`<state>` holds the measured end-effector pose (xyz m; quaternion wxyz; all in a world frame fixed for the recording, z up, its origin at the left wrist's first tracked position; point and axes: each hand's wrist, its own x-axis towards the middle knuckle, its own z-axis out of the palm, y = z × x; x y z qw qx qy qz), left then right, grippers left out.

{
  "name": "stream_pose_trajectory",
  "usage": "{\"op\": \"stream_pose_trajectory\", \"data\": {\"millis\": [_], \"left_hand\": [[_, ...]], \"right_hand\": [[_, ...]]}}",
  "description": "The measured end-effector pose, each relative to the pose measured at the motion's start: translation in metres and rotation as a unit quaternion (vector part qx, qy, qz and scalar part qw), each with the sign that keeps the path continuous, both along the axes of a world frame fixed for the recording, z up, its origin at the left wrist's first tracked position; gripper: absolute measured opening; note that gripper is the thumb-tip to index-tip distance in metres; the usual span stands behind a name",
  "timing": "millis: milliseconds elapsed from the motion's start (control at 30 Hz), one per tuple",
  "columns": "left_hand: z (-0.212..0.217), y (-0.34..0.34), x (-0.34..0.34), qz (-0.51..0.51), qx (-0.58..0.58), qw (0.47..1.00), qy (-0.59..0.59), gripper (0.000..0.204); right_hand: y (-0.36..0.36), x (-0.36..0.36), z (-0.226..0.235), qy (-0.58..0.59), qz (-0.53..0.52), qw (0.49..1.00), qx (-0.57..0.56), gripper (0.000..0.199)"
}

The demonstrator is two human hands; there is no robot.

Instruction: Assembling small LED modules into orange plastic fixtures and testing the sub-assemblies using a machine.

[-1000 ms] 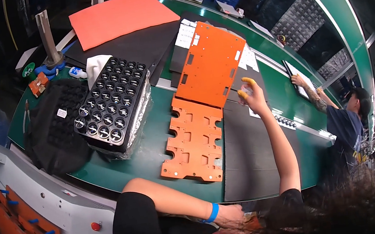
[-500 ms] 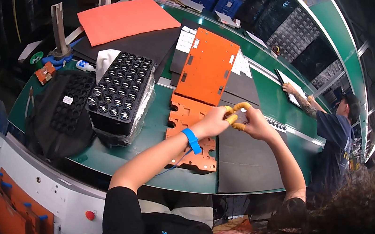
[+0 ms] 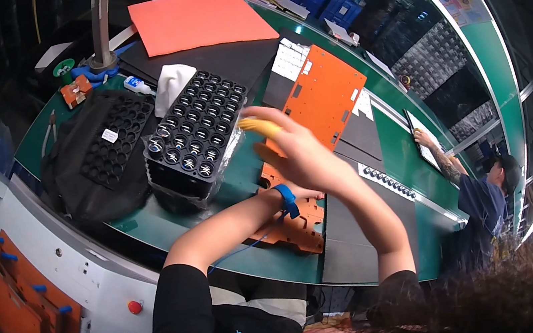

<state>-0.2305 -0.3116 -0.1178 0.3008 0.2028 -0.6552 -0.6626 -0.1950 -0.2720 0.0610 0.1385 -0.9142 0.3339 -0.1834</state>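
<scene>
My right hand [image 3: 294,149] reaches left across the orange fixture [image 3: 305,232], fingers stretched out and some wearing yellow finger cots. Nothing shows in its grasp. Its fingertips are close to the right edge of a black tray stack [image 3: 191,130], whose round pockets hold small shiny ring-like parts. My left hand [image 3: 302,193], with a blue wrist strap [image 3: 288,201] at its wrist, is low over the orange fixture. The right hand and forearm cover its fingers. An orange plate [image 3: 337,86] stands tilted at the fixture's far side.
An empty-pocketed black tray [image 3: 116,142] lies on a black bag left of the stack. A white cloth [image 3: 172,88], a small bottle [image 3: 136,84] and a salmon foam sheet [image 3: 200,21] are behind. A row of small parts [image 3: 386,181] lies to the right. Another person [image 3: 483,198] works at far right.
My hands, close together over the fixture before, have separated. The right swung left toward the tray stack; the left dropped behind it. The view has shifted slightly.
</scene>
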Motion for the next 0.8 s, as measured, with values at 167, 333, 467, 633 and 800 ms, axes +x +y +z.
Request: {"op": "stream_pose_trajectory", "data": {"millis": [167, 333, 467, 633, 800], "left_hand": [[0.043, 0.010, 0.008, 0.047, -0.143, 0.979, -0.135, 0.024], [-0.017, -0.006, -0.015, 0.064, -0.044, 0.995, -0.068, 0.033], [-0.065, -0.018, -0.048, 0.014, 0.158, 0.981, 0.111, 0.033], [0.044, 0.010, 0.022, 0.024, -0.141, 0.982, -0.123, 0.035], [0.048, 0.008, 0.023, 0.007, -0.149, 0.972, -0.180, 0.038]], "right_hand": [[-0.034, 0.066, -0.021, -0.139, 0.149, 0.978, -0.033, 0.038], [-0.045, 0.094, -0.014, -0.085, 0.161, 0.983, -0.010, 0.045], [-0.045, 0.098, -0.014, -0.027, 0.170, 0.984, -0.040, 0.045], [-0.048, 0.091, -0.016, -0.032, 0.171, 0.983, -0.063, 0.039], [-0.048, 0.097, -0.018, -0.045, 0.181, 0.980, -0.073, 0.033]]}}
